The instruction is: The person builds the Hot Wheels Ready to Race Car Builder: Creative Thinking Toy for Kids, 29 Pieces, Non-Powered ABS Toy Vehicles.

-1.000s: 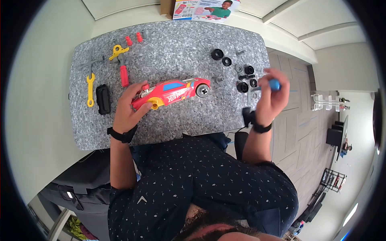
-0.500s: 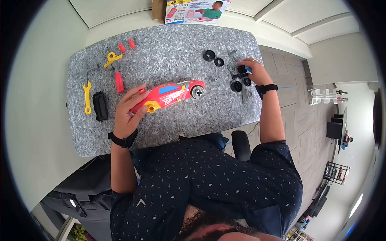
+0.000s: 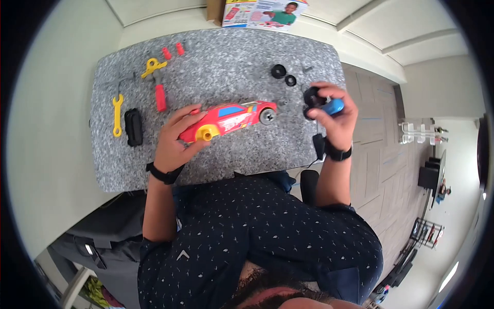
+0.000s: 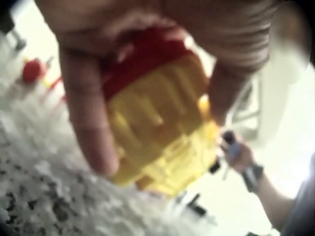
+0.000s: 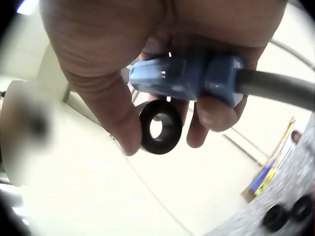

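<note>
In the head view, the left hand point(image 3: 177, 139) grips the yellow rear end of a red toy car point(image 3: 234, 117); a grey wheel shows at the car's other end. The left wrist view shows thumb and fingers on both sides of its yellow part point(image 4: 162, 123). On the right, the other hand point(image 3: 339, 116) holds a blue-handled tool point(image 3: 333, 106) with black wheels point(image 3: 313, 96) by the fingertips. Seen from the right wrist, the blue handle point(image 5: 170, 78) with its grey shaft point(image 5: 275, 86) lies across the fingers, and a black ring point(image 5: 162, 129) is pinched below it.
Two black wheels point(image 3: 278, 71) and a grey screw point(image 3: 307, 68) lie on the speckled table point(image 3: 221, 62). Leftward are a yellow wrench point(image 3: 117, 116), a black part point(image 3: 134, 127), a red-handled hammer point(image 3: 160, 98) and small red pieces point(image 3: 166, 53). A printed box point(image 3: 265, 14) stands behind.
The right hand reached to the loose parts and now has black wheels in its fingers along with the blue-handled tool. The left hand and car have shifted slightly right.
</note>
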A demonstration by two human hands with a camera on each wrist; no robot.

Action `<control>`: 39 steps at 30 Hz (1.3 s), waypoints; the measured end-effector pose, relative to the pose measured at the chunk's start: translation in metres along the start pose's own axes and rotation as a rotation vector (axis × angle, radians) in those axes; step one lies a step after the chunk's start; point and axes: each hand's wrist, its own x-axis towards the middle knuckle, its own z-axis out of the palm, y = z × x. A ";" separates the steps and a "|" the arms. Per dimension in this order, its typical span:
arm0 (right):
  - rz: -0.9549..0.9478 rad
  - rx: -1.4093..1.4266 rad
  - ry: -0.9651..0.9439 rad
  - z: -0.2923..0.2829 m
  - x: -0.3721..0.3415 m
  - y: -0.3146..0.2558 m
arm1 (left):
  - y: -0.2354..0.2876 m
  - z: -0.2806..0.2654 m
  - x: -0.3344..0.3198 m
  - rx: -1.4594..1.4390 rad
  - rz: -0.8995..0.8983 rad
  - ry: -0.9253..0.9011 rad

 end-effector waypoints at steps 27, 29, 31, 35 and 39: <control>0.023 -0.524 -0.002 0.065 -0.038 -0.002 | 0.003 0.012 -0.002 -0.017 -0.028 0.028; -0.072 -0.519 -0.098 0.085 -0.040 -0.013 | 0.004 0.014 -0.003 -0.018 -0.028 0.028; -0.163 -0.489 -0.250 0.116 -0.043 -0.011 | 0.004 0.017 -0.002 -0.004 -0.017 0.024; -0.076 -0.586 -0.375 0.168 -0.048 -0.013 | 0.006 0.021 -0.002 0.063 -0.012 0.030; -0.207 -0.535 -0.334 0.177 -0.041 0.000 | 0.003 0.020 -0.005 0.027 -0.032 0.059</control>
